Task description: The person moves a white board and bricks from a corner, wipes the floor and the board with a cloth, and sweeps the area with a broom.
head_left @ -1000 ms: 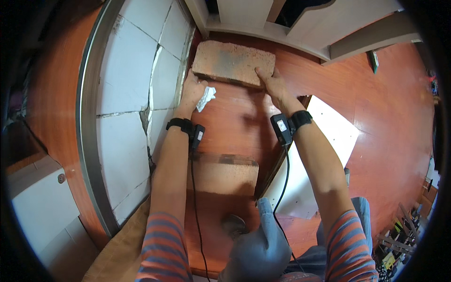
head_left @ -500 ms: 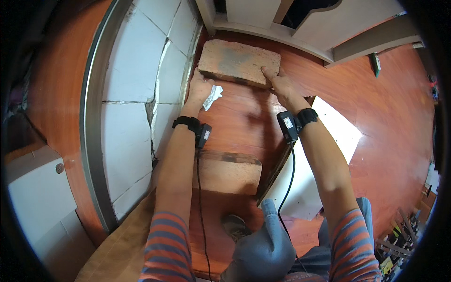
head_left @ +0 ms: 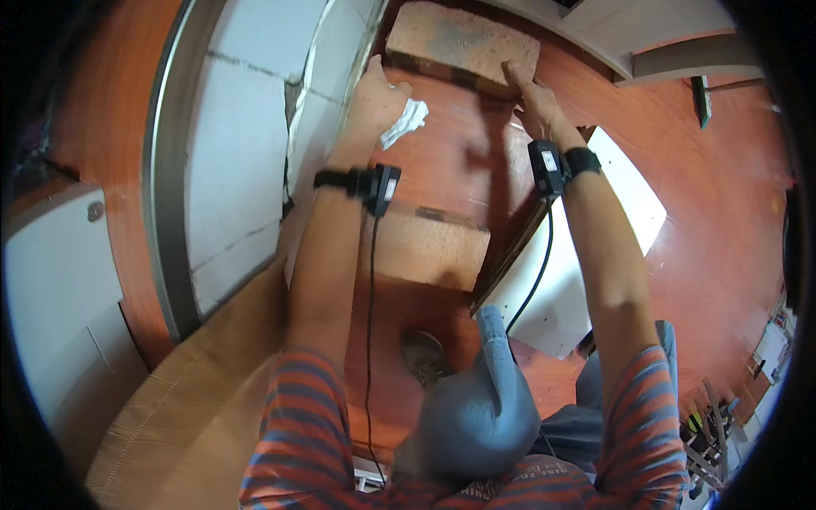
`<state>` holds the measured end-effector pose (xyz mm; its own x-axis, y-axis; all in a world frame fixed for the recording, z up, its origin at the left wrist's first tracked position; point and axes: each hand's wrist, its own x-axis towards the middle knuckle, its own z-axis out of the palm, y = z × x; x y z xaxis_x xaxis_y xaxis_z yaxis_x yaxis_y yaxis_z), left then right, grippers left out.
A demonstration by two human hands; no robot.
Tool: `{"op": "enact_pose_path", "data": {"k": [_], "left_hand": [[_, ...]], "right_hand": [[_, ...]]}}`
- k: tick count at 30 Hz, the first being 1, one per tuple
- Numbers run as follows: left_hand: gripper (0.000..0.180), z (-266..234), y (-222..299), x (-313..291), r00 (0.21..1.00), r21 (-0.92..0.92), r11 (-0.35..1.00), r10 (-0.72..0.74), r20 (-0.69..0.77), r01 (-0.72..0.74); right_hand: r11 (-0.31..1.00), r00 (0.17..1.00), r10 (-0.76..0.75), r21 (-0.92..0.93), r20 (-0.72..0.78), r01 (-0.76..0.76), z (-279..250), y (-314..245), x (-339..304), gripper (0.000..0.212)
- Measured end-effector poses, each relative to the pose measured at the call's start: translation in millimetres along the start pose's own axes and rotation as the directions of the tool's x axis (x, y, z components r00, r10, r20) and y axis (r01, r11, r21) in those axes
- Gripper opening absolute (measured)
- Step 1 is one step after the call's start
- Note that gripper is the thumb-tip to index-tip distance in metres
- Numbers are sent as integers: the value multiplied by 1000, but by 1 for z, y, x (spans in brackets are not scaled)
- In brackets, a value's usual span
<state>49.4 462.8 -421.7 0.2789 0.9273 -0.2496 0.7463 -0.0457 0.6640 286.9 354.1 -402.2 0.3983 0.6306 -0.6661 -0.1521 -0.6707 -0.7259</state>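
Note:
A tan brick-like block (head_left: 463, 42) with a grey smudge on its top lies at the far end of the reddish wood floor, by the tiled wall. My right hand (head_left: 537, 106) is closed on the block's right end, thumb on top, fingers partly hidden behind the edge. My left hand (head_left: 376, 98) is closed round a crumpled white tissue (head_left: 406, 123), close to the block's near left corner; whether it touches the block I cannot tell. A second tan block (head_left: 429, 251) lies nearer me, between my forearms.
Cracked white tiles (head_left: 242, 127) line the left side. A white board (head_left: 552, 297) lies under my right forearm. Pale furniture (head_left: 671, 42) stands at the far right. A brown sheet (head_left: 195, 391) hangs at lower left. Black cables (head_left: 371, 340) trail from both wrists.
The view has shifted, so blocks, board and hands all sit higher in the picture. My left hand has drawn slightly away from the block's corner; my right hand stays on its right end.

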Motion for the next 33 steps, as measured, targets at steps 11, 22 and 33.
{"op": "enact_pose_path", "data": {"k": [11, 22, 33], "left_hand": [[44, -53, -73, -334, 914, -113, 927, -371, -164, 357], [42, -2, -122, -296, 952, -635, 733, -306, 13, 245], [35, -18, -117, -285, 973, -599, 775, -228, 32, 201]], "right_hand": [[985, 886, 39, -168, 463, 44, 28, 101, -167, 72], [966, 946, -35, -231, 322, 114, 39, 151, -178, 60], [998, 988, 29, -62, 149, -20, 52, 160, -199, 61]]}}
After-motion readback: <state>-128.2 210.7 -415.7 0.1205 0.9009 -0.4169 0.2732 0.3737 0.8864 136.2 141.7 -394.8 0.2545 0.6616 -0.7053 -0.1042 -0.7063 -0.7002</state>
